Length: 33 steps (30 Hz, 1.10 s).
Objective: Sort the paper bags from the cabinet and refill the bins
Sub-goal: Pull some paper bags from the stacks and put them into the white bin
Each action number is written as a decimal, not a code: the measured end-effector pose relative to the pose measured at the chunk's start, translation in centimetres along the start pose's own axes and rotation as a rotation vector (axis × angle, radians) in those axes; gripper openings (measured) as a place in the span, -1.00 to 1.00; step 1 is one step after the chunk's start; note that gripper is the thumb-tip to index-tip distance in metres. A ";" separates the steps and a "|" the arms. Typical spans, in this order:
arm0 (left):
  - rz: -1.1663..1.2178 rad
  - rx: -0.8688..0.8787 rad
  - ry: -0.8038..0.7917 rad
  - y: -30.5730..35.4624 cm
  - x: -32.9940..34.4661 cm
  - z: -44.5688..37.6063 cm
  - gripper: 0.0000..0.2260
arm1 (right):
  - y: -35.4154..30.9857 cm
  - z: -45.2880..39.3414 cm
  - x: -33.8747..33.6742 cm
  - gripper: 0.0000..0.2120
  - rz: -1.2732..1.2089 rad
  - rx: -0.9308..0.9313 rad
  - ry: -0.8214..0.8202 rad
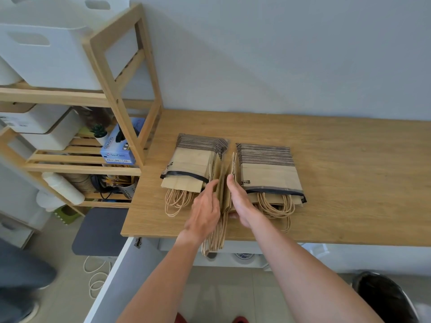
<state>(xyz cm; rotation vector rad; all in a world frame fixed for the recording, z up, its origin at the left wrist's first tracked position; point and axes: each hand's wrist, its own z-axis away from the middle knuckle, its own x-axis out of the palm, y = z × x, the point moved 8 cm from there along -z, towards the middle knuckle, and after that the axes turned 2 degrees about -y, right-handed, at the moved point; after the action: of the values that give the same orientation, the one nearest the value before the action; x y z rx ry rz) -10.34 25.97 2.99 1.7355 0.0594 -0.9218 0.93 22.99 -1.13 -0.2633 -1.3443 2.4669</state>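
Head view, from the left: a wooden shelf unit (121, 73) carries white bins (46, 54) on its upper levels, with a blue glove box (121, 145) and a small potted plant (99, 131) lower down. I count at least three white bins, though the ones at the frame edge are cut off. On the counter (349, 183) lie two striped holders, each stuffed with flat brown paper bags. The left holder (196, 159) sits just beside the right holder (268, 169). Between them a loose sheaf of paper bags (225, 183) stands on edge, its twine handles hanging over the counter's front edge. How many bags are in that sheaf cannot be told.

The left hand (205, 213) has its fingers straight, pressed flat against the sheaf's left face. The right hand (240, 201) presses the other face with straight fingers, and its thumb seems tucked under the near end, so the sheaf is squeezed between two palms, not gripped.

The risk, as I judge it, is that the upright bags fan out or topple if the palms ease off. The dangling handles could also snag on those of the filled holders or catch the counter edge
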 end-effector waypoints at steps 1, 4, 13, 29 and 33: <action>0.020 -0.004 0.007 0.1 -0.1 -0.1 -0.60 | 0.0 0.0 -0.1 -0.30 -0.010 0.002 -0.001; -0.017 -0.001 -0.005 0.0 -0.2 -0.3 -0.59 | -0.1 0.1 -0.2 -0.29 -0.022 0.007 0.003; -0.037 -0.071 -0.111 0.4 0.5 0.4 -0.31 | 0.8 0.2 0.0 0.26 -0.064 0.011 -0.019; 0.023 -0.015 -0.158 -0.4 1.9 0.5 -0.62 | -0.7 0.8 0.3 -0.05 -0.014 0.046 -0.017; -0.011 -0.012 -0.300 -1.2 2.3 1.4 -0.51 | -0.9 0.5 0.1 -0.40 0.076 0.033 -0.016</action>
<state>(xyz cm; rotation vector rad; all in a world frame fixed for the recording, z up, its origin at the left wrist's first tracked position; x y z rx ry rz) -10.04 24.29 0.55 1.5702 -0.1217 -1.1774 0.86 23.13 -0.11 -0.2930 -1.3218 2.5566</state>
